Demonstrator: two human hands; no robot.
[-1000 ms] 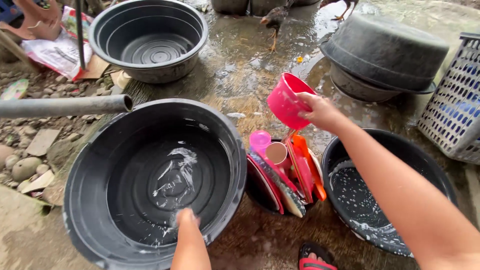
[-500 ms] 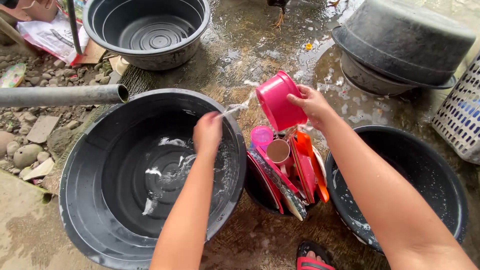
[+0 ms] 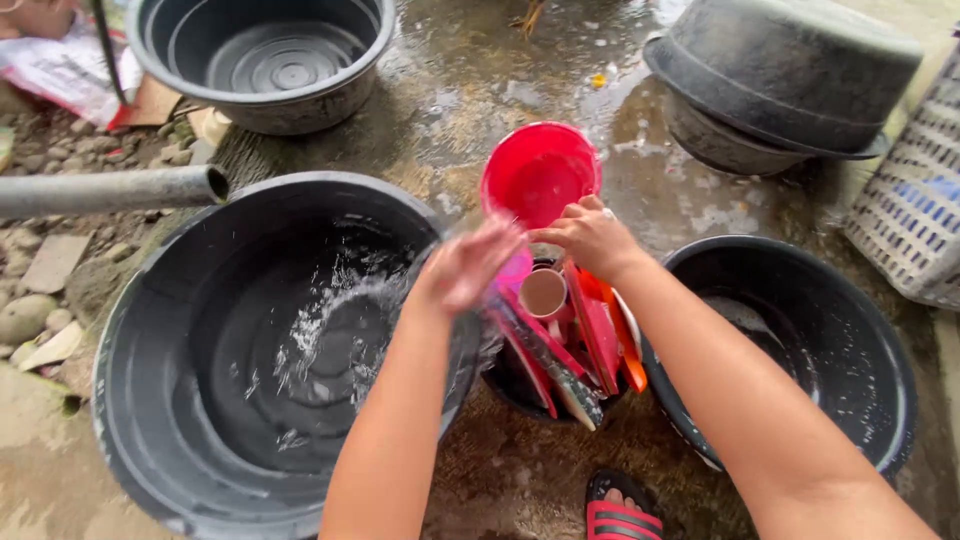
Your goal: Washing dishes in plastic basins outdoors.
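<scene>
My right hand (image 3: 592,236) grips the near rim of a pink plastic cup (image 3: 538,172), whose mouth faces me above a small black basin (image 3: 520,388) packed with upright plates, a small pink cup and an orange utensil. My left hand (image 3: 468,264), wet, blurred and with fingers apart, hovers over the right rim of a large black tub (image 3: 150,330), close to the pink cup. A little soapy water splashes about in that tub.
A second black tub (image 3: 860,330) with soapy water sits on the right. Another tub (image 3: 262,60) stands at the back left, stacked upturned tubs (image 3: 780,70) at the back right, a white laundry basket (image 3: 905,215) at the far right. A grey pipe (image 3: 105,190) ends over the large tub. My red sandal (image 3: 620,510) is below.
The pink cup turned from tilted leftward and pouring water to mouth facing me. My left hand rose out of the large tub and moved right towards the cup.
</scene>
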